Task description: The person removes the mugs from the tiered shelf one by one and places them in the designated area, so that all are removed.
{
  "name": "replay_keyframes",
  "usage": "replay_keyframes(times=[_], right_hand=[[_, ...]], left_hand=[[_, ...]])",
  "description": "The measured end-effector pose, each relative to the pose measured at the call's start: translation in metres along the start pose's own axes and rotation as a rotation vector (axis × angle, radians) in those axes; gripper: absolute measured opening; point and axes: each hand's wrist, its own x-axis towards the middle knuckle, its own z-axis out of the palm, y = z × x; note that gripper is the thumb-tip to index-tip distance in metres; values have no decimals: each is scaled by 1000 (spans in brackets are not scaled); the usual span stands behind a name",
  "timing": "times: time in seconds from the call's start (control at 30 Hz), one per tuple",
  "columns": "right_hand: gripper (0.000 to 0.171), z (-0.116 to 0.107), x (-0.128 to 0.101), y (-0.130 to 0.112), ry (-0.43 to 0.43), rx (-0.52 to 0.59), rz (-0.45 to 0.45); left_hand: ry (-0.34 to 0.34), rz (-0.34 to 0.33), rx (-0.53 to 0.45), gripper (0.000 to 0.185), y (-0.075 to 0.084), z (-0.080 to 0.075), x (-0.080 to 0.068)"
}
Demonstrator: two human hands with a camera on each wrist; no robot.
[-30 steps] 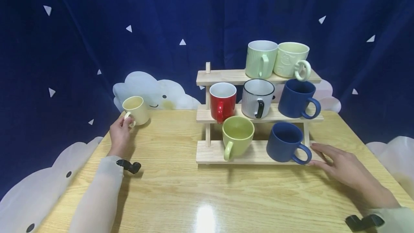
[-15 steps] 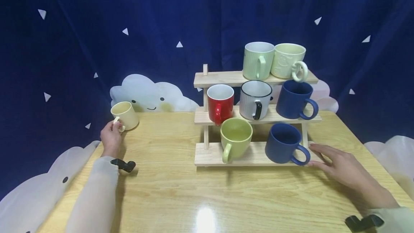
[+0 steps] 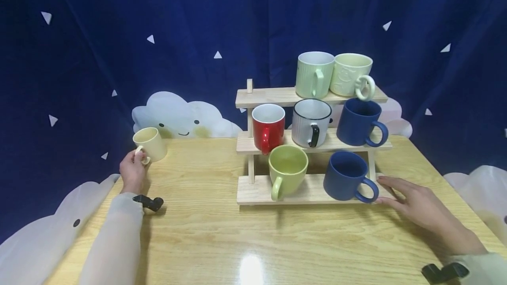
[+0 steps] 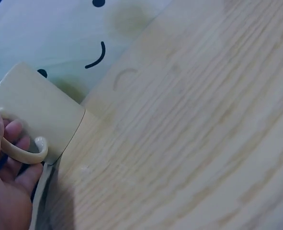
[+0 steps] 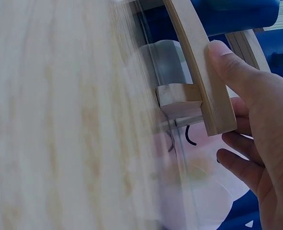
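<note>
My left hand (image 3: 133, 171) holds a pale yellow mug (image 3: 153, 145) by its handle at the table's far left corner. In the left wrist view the fingers curl through the handle (image 4: 24, 154), and the mug's base meets the tabletop by the edge. At the right, my right hand (image 3: 424, 208) grips the end of a three-tier wooden rack's bottom shelf (image 3: 253, 191). The right wrist view has the thumb (image 5: 227, 60) on the shelf board (image 5: 198, 67), with the other fingers round its end. Beside that hand, a blue mug (image 3: 344, 177) stands on the bottom shelf.
An olive-green mug (image 3: 286, 175) shares the bottom shelf. Red (image 3: 269, 129), white black-rimmed (image 3: 310, 124) and blue (image 3: 356, 122) mugs fill the middle shelf. Mint (image 3: 314, 76) and pale green (image 3: 348, 76) mugs touch on top. A dark curtain (image 3: 190, 21) hangs behind the table (image 3: 190, 232).
The left hand and pale yellow mug have shifted left and slightly nearer, then almost stopped. My right hand stays at the shelf end. The whole head view has shifted a little.
</note>
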Motion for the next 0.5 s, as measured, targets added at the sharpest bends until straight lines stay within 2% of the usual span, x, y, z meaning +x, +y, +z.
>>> replay_keyframes(times=[0.07,0.17,0.3,0.4,0.5], right_hand=[[61,-1,0,-1,-4,2,6],[62,-2,-1,-1,-11,1,15],[62,-3,-1,-2,-4,-4,14],[61,-2,-1,-2,5,-6,5],[61,0,-1,-2,10,-9,-4]], left_hand=[[-19,-12,5,40,1,-1,1],[-29,7,74,42,5,-3,2],[27,46,189,42,9,-6,1],[82,57,201,44,12,-7,-2],[102,93,201,45,16,-9,-7]])
